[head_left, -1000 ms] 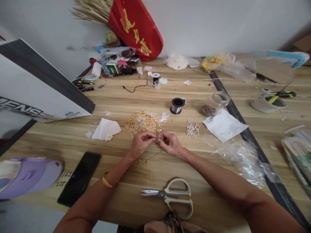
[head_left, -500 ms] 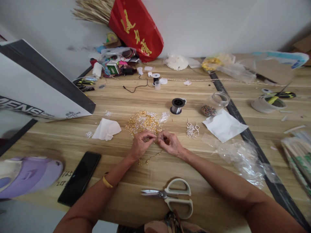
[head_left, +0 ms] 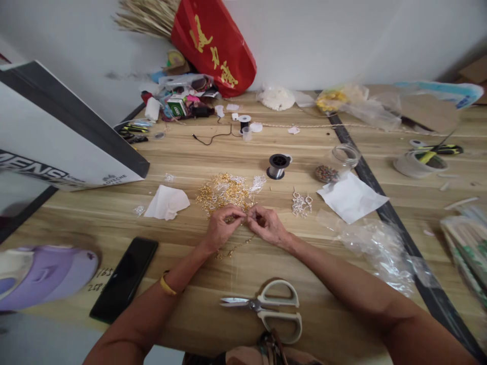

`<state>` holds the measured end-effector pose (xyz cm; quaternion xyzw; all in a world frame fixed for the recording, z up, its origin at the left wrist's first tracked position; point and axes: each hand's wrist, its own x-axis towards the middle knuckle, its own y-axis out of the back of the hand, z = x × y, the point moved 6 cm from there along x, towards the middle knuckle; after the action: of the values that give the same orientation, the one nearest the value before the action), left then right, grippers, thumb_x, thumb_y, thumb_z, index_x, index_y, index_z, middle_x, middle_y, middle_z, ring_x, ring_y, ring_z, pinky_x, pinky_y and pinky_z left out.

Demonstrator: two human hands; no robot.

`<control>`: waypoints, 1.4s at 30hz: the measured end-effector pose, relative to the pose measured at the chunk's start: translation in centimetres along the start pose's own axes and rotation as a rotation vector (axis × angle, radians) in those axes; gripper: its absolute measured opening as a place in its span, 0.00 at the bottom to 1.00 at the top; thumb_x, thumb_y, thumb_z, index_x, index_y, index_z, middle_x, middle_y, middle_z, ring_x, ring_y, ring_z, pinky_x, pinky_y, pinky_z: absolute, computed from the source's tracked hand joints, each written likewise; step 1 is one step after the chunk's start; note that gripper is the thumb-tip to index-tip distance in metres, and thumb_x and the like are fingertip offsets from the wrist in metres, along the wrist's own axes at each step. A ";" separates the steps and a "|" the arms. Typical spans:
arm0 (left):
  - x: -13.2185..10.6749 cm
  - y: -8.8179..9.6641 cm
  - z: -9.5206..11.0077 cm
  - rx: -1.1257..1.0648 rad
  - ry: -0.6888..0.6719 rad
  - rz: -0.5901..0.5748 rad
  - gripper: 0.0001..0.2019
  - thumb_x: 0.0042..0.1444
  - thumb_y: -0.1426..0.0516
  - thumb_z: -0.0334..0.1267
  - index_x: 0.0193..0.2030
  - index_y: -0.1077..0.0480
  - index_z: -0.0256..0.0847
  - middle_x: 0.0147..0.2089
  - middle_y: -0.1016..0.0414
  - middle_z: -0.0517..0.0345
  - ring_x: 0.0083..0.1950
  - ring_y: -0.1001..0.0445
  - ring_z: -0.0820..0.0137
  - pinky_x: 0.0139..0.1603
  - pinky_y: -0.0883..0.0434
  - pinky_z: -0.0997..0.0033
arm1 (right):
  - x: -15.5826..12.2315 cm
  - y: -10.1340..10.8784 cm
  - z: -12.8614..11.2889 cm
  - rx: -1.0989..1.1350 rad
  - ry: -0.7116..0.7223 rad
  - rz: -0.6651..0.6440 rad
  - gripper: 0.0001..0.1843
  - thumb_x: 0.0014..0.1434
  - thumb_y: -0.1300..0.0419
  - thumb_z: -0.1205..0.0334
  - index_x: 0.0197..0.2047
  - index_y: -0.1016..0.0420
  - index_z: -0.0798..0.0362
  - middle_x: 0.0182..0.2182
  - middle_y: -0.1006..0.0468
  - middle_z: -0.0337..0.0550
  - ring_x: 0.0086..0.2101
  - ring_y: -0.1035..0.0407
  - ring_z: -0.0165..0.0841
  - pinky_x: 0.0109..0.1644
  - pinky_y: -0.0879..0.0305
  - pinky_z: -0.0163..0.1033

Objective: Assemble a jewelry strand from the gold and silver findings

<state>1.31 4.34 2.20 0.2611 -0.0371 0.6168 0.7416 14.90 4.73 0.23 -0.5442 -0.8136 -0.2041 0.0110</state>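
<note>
My left hand (head_left: 223, 227) and my right hand (head_left: 269, 225) meet fingertip to fingertip over the wooden table, each closed in a pinch. A thin gold beaded chain (head_left: 240, 247) trails from beneath their fingertips and lies on the table below them; the exact bit pinched is too small to see. Just beyond the fingers spreads a pile of gold and silvery beads (head_left: 224, 190). White-handled scissors (head_left: 262, 304) lie nearer my body, blades pointing left. A spool of silvery wire (head_left: 279, 166) stands past the pile.
Small silvery rings (head_left: 302, 204), a glass jar of beads (head_left: 337, 163), white paper (head_left: 352, 197) and crinkled clear plastic (head_left: 384, 248) lie rightward. On the left are another paper (head_left: 167, 203), a black phone (head_left: 124, 280), a purple device (head_left: 49, 276) and a large box (head_left: 68, 132).
My left fingertips have shifted very slightly right, closer against the right ones. Otherwise, the hands, chain and tabletop things look the same.
</note>
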 end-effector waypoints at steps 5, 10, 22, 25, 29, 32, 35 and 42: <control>0.0 -0.1 -0.4 -0.013 0.018 -0.005 0.03 0.51 0.40 0.29 0.31 0.24 0.38 0.33 0.24 0.53 0.36 0.26 0.70 0.39 0.29 0.70 | 0.0 0.0 0.0 0.002 0.007 -0.005 0.05 0.56 0.44 0.62 0.31 0.35 0.55 0.20 0.36 0.35 0.21 0.43 0.24 0.23 0.47 0.30; -0.1 -0.1 -0.6 -0.040 0.054 -0.008 0.02 0.50 0.39 0.30 0.31 0.24 0.38 0.33 0.24 0.54 0.36 0.26 0.70 0.38 0.29 0.71 | 0.0 0.0 -0.2 -0.005 0.006 -0.007 0.05 0.56 0.45 0.62 0.31 0.34 0.55 0.21 0.36 0.34 0.20 0.43 0.24 0.23 0.47 0.30; -0.1 0.0 -1.5 -0.171 0.222 -0.020 0.04 0.50 0.38 0.35 0.32 0.24 0.37 0.34 0.23 0.53 0.36 0.26 0.70 0.39 0.29 0.72 | 0.0 -0.1 0.4 -0.021 -0.003 -0.011 0.08 0.58 0.45 0.59 0.32 0.34 0.55 0.21 0.36 0.35 0.21 0.44 0.24 0.23 0.48 0.30; -0.1 0.0 -1.7 -0.163 0.242 -0.016 0.04 0.50 0.38 0.35 0.32 0.24 0.37 0.33 0.23 0.54 0.36 0.25 0.70 0.39 0.29 0.72 | 0.1 0.0 0.2 -0.036 0.010 -0.011 0.07 0.58 0.45 0.60 0.32 0.34 0.55 0.21 0.36 0.35 0.21 0.44 0.25 0.24 0.47 0.31; -0.3 0.0 -2.0 -0.160 0.276 -0.014 0.06 0.50 0.38 0.36 0.34 0.24 0.36 0.34 0.22 0.54 0.36 0.25 0.70 0.41 0.28 0.71 | 0.1 0.0 0.2 -0.024 0.008 -0.008 0.07 0.58 0.46 0.61 0.32 0.33 0.55 0.21 0.36 0.35 0.21 0.44 0.25 0.24 0.47 0.31; -0.2 0.1 -1.9 -0.130 0.264 -0.013 0.06 0.49 0.38 0.36 0.34 0.25 0.36 0.34 0.23 0.53 0.36 0.25 0.70 0.40 0.28 0.71 | 0.1 0.1 0.5 -0.006 -0.014 0.005 0.07 0.58 0.46 0.61 0.32 0.33 0.55 0.20 0.36 0.35 0.21 0.44 0.25 0.24 0.48 0.31; 0.1 0.5 -1.3 -0.061 0.215 -0.047 0.04 0.50 0.39 0.35 0.32 0.25 0.36 0.32 0.24 0.54 0.35 0.26 0.70 0.38 0.30 0.72 | 0.2 0.1 0.9 0.007 -0.047 0.019 0.07 0.58 0.46 0.60 0.32 0.34 0.55 0.20 0.36 0.35 0.21 0.44 0.25 0.24 0.47 0.31; 0.0 0.0 0.3 0.261 -0.030 -0.411 0.04 0.52 0.41 0.33 0.29 0.24 0.40 0.30 0.26 0.56 0.35 0.30 0.69 0.39 0.34 0.70 | 0.3 0.3 0.9 0.042 -0.071 0.045 0.08 0.58 0.45 0.59 0.31 0.35 0.55 0.21 0.36 0.35 0.22 0.43 0.25 0.24 0.47 0.31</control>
<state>1.45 4.23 2.49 0.3658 0.0860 0.4485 0.8110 15.25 5.44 -0.44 -0.5689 -0.8052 -0.1673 -0.0021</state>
